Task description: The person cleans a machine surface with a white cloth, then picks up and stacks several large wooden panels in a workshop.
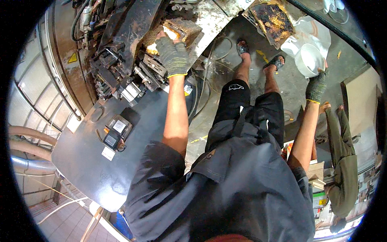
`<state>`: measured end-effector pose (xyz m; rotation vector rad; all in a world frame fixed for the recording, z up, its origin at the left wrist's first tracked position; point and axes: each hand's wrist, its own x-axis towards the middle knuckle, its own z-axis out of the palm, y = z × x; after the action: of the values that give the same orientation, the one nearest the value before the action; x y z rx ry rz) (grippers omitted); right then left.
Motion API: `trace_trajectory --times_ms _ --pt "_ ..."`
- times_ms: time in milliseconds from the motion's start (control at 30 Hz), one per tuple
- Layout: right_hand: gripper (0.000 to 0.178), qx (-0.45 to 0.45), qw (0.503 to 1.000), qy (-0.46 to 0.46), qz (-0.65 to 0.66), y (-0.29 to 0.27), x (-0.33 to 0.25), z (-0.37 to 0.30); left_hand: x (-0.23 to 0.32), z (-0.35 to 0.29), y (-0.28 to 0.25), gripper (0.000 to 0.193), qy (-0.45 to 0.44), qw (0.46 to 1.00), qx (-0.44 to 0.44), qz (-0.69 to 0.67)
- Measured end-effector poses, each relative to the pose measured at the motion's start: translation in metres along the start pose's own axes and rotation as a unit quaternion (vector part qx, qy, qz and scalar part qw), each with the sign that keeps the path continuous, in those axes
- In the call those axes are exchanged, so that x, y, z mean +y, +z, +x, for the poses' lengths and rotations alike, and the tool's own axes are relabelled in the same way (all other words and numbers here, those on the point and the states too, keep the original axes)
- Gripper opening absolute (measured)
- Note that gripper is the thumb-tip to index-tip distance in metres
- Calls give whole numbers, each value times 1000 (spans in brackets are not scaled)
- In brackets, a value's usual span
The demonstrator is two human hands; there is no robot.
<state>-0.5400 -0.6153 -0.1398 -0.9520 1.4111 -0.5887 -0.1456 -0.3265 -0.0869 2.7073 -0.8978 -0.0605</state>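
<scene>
My right hand, in a dark knitted glove with a yellow cuff, grips the rim of a round white plastic bowl. The bowl is held out to the right, and its inside looks pale. Far left, my left hand, gloved alike, reaches into a grimy machine. Bare fingertips show at the glove's end. Pale yellowish-white material lies right beside those fingers, against a brown-crusted metal block. Whether the fingers pinch any of it is hidden.
Below the machine a dark, smooth table top carries a small black device. A crusted tray stands ahead, near white plastic sheeting. Hoses and cables run near my feet. Another person is at the right.
</scene>
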Motion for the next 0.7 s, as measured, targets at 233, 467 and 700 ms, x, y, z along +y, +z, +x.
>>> trace_trajectory --times_ms 233,467,700 --pt "52 -23 1000 -8 -2 5 3 -5 -2 4 24 67 -90 987 -58 118" --pt "49 -8 1000 -9 -27 14 11 -7 -28 4 18 66 -41 993 -48 98" --pt "37 21 964 -122 -234 -4 18 9 -6 37 -24 68 -165 977 -131 28"
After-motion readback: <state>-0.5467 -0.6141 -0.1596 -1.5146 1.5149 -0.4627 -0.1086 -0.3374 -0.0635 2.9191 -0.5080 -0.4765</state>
